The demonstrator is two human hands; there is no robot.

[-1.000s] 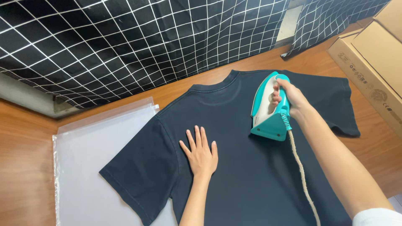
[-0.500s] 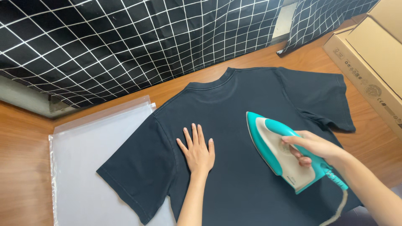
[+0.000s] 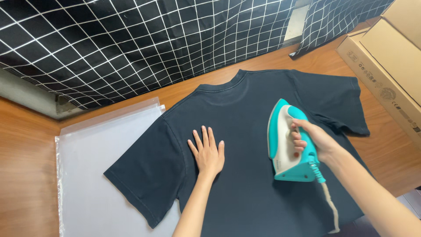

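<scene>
My right hand (image 3: 313,140) grips the teal iron (image 3: 287,142) by its handle — heavy, I judge — on the soft black T-shirt (image 3: 245,109) spread over the worktop (image 3: 26,145); my left hand (image 3: 208,153) presses flat, fingers spread.

A brown cardboard box (image 3: 386,66) lies at the right edge of the wooden worktop (image 3: 26,175), long and flat, with small dark printed symbols along its side. A clear, rectangular plastic bag (image 3: 92,175) lies flat on the left, partly under the shirt sleeve. No screens or signs show.
</scene>
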